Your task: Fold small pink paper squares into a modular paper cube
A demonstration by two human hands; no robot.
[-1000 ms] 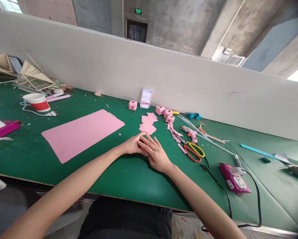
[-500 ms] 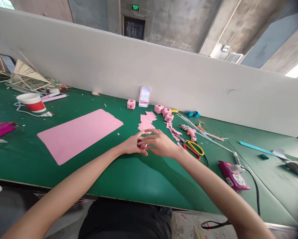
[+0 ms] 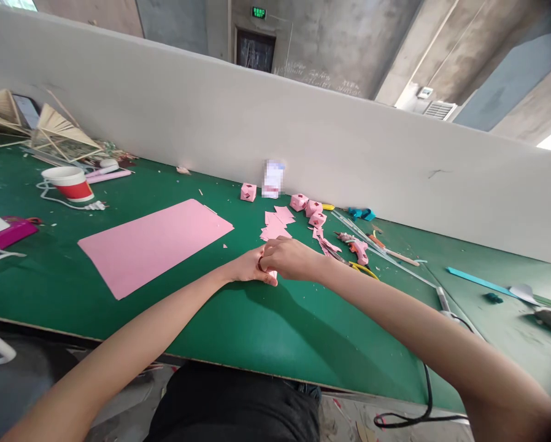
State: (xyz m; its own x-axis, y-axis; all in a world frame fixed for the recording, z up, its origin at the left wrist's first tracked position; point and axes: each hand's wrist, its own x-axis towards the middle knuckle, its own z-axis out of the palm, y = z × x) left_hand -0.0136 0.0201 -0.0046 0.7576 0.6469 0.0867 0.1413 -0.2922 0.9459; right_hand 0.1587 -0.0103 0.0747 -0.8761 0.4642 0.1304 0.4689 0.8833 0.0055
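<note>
My left hand [image 3: 248, 266] is closed around a small folded pink paper piece [image 3: 272, 274], most of which the fingers hide. Over its top, my right hand [image 3: 290, 256] has its fingers curled in against the same piece, and the two hands touch. Just beyond them lie several loose pink paper squares [image 3: 276, 226]. Past those stand several pink paper cubes with cut-out openings, one cube [image 3: 248, 192] to the left and another cube [image 3: 299, 202] in a cluster to the right.
A large pink sheet [image 3: 153, 248] lies left on the green table [image 3: 238, 331]. Right of my hands are scissors [image 3: 362, 270] partly behind my forearm, paper scraps and a pink glue gun [image 3: 359, 250]. A paper cup [image 3: 69, 184] stands far left. A white partition [image 3: 188, 116] runs behind.
My right hand has rolled over the paper piece, fingers now curled rather than stretched, and covers more of it. Its forearm now hides the purple box and most of the scissors. The view has shifted slightly.
</note>
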